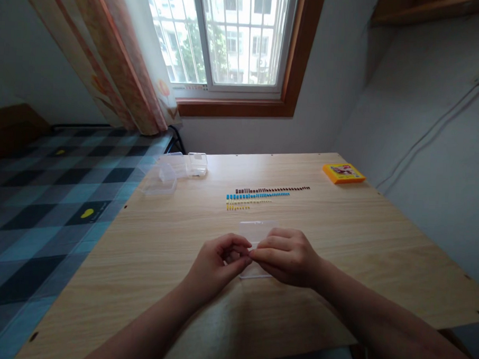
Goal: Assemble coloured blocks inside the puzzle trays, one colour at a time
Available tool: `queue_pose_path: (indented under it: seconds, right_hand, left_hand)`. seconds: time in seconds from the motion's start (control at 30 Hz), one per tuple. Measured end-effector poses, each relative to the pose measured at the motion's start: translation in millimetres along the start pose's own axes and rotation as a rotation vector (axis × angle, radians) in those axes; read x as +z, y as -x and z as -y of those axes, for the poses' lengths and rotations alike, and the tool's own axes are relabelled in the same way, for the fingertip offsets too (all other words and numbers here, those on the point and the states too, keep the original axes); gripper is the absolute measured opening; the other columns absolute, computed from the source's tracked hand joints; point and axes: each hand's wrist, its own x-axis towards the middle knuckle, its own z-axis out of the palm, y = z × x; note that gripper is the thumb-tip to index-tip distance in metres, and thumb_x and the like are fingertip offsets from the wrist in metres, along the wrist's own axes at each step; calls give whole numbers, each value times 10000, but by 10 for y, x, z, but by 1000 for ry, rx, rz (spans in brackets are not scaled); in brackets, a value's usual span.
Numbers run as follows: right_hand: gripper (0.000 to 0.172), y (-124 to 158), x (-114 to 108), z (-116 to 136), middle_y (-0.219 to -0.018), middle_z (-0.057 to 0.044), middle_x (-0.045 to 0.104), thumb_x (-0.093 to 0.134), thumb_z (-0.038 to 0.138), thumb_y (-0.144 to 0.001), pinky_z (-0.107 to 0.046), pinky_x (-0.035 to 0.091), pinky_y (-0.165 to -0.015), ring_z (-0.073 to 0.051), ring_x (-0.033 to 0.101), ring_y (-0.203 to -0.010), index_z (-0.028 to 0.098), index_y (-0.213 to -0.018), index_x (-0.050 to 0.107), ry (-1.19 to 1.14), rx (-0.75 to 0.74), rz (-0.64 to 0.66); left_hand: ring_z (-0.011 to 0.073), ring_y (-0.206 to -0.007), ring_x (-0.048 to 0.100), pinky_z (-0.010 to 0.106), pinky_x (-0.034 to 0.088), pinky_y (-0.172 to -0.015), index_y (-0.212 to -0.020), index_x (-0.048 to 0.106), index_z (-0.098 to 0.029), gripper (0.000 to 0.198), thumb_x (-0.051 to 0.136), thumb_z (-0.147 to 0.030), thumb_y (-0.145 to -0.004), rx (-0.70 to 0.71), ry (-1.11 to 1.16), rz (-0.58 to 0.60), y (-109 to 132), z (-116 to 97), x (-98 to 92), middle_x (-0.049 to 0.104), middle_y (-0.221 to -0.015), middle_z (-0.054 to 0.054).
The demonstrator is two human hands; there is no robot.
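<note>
Left hand: the left hand was curved, its thumb and fingers brought together at the fingertips of the other hand; whether it gripped anything could not be told.
Right hand: the right hand had its fingers bent and pressed close, thumb side toward the left hand; anything pinched there was too small or too hidden to tell.
Clear tray: the clear tray lay flat on the table, directly below both hands, which partly covered it.
Rows: four lines of small pieces ran from left to right just beyond the clear tray. The brown pieces were farthest from the person and reached farthest right; the blue pieces came next, then the pale pieces, with the yellow pieces nearest in the shortest line.
Far left corner: several see-through boxes stood close together near the table's edge.
Far right corner: an orange box with a printed top lay well apart from the rows.
Around the table: a bed with a checked cover was on the left; a curtain hung beside a barred window beyond.
</note>
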Motion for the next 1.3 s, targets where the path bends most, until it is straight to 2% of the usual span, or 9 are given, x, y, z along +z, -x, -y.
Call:
queue_pose_path:
  seconds: [0.2, 0.53, 0.73, 0.8, 0.9, 1.1, 1.23, 1.3]
  right_hand:
    - [104, -15, -22, 17, -830, -25, 749, 620, 209, -1000, -307, 493, -660, -158, 609, -715, 197, -1013, 723, 72, 27, 77]
    - [155, -26, -93, 19, -768, -22, 675, 579, 233, -1008, -310, 439, -645, -171, 558, -704, 192, -998, 728, 94, 47, 149]
    - [195, 4, -128, -26, -768, -16, 666, 589, 223, -993, -309, 384, -640, -167, 544, -702, 205, -838, 706, 176, 104, 426]
    - [186, 10, -114, -31, -759, -8, 666, 620, 188, -969, -300, 357, -620, -157, 541, -686, 207, -799, 693, 193, 125, 524]
    - [173, 2, -84, -20, -730, 6, 662, 662, 107, -910, -293, 318, -589, -143, 533, -646, 205, -771, 690, 196, 152, 627]
    - [187, -34, -36, -10, -719, 2, 672, 665, 42, -853, -283, 290, -567, -124, 516, -592, 198, -767, 725, 164, 203, 718]
    - [182, -30, -44, -26, -772, -8, 693, 662, 85, -901, -276, 298, -595, -129, 544, -635, 230, -923, 769, 148, 256, 707]
    - [178, -14, -65, -26, -785, -8, 696, 659, 106, -916, -275, 296, -604, -128, 543, -642, 242, -938, 773, 138, 279, 676]
  left_hand:
    - [131, -606, 617, 242, 489, -580, -918, 691, -208, 101, 693, -262, -833, 113, -196, -20, 34, -32, 20, 713, -712, 8]
    - [143, -662, 666, 240, 517, -606, -941, 682, -210, 89, 635, -278, -906, 210, -303, -10, 92, -80, -2, 726, -756, 17]
    - [138, -634, 640, 226, 482, -576, -855, 685, -226, 140, 575, -266, -933, 249, -487, -136, 60, -121, -137, 702, -716, 9]
    - [136, -620, 628, 236, 470, -590, -854, 686, -231, 134, 579, -262, -928, 263, -576, -144, 49, -122, -189, 702, -714, 3]
    - [130, -600, 613, 251, 429, -589, -847, 694, -236, 135, 589, -264, -927, 250, -708, -35, 36, -111, -236, 724, -750, 0]
    - [160, -606, 598, 281, 341, -559, -772, 686, -233, 188, 640, -334, -922, 183, -945, 249, 33, -190, -232, 700, -711, 10]
    - [185, -649, 620, 282, 343, -571, -800, 689, -218, 175, 672, -359, -902, 101, -1010, 332, 34, -286, -222, 698, -727, 13]
    - [196, -678, 635, 285, 354, -585, -805, 688, -214, 195, 668, -380, -905, 67, -1022, 350, 31, -293, -221, 713, -757, 18]
